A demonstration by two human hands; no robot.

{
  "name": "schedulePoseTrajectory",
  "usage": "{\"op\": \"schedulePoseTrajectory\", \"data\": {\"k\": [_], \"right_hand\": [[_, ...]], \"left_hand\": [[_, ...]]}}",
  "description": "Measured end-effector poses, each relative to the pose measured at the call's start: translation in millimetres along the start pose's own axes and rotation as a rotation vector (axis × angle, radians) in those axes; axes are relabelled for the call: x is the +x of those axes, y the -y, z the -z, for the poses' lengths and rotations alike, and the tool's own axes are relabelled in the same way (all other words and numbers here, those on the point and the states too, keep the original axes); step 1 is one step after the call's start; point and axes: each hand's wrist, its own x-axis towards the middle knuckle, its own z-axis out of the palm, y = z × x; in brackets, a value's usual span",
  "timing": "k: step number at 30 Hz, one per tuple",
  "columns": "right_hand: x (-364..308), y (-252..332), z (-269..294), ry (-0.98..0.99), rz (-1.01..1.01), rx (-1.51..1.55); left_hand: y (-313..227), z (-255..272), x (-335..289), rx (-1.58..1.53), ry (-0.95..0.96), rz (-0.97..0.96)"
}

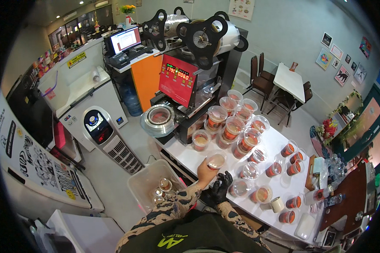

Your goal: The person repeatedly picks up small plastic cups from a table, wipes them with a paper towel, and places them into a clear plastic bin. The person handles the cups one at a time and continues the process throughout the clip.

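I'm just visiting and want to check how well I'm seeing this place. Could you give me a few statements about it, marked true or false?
1. The left hand is bare and holds a cup. True.
2. The right hand wears a white glove. False: its glove is black.
3. More cups stand on the white table. True.
4. The computer screen at the back is dark. False: it is lit.
5. The machine at the table's far end has a red front. True.
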Motion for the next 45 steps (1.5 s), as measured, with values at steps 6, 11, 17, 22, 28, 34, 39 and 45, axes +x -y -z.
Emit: {"op": "schedulePoseTrajectory", "data": {"k": [6,11,17,22,28,34,39,45], "right_hand": [[7.1,8.5,-4.2,-0.093,-0.110,0.219],[5.0,-3.4,-5.4,-0.069,-0.080,0.204],[1.1,-11.1,-9.1,-0.064,-0.066,0.217],[-1.0,-20.2,-13.1,-0.078,-0.055,0.245],[-3.8,-27.1,-16.4,-0.092,-0.046,0.287],[0.7,-20.6,-7.4,-0.057,0.044,0.177],[4.9,-12.5,-5.3,-0.039,0.173,0.034],[7.8,-1.5,1.7,-0.002,0.071,0.131]], "left_hand": [[-3.1,57.4,-21.8,-0.021,-0.026,-0.058],[-6.0,85.7,-34.1,-0.005,-0.058,-0.070],[-5.9,96.9,-39.0,0.020,-0.084,-0.133],[-6.0,95.8,-36.3,-0.156,-0.124,-0.150],[-11.8,96.6,-43.8,-0.166,0.013,-0.236],[-23.7,90.3,-53.7,-0.164,0.034,-0.173],[-21.6,92.0,-52.0,-0.070,0.051,-0.262],[-12.1,90.6,-49.9,-0.051,0.063,-0.252]]}}
